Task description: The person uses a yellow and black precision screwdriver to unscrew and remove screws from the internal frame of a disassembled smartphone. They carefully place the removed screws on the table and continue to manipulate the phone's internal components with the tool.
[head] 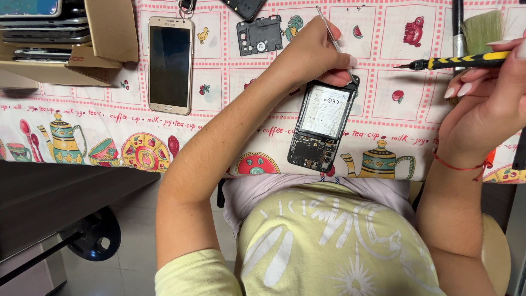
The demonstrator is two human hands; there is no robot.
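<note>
- Left hand [312, 52] pinches a thin metal pry tool [334, 41] against the opened phone [320, 126] – glossy battery, bare circuit board – on the patterned tablecloth [383, 109].
- Right hand [485, 104] grips a yellow-and-black screwdriver [460, 61].

Bright even indoor light, soft shadows beside the hands, sharp focus, slight wide-angle stretch at edges

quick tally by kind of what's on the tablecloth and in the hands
Phones: 2, the opened phone and the gold phone
Hand tools: 2, the metal pick in the left hand, the screwdriver in the right hand
Brushes: 1
Loose black phone parts: 2
Total: 7
</note>
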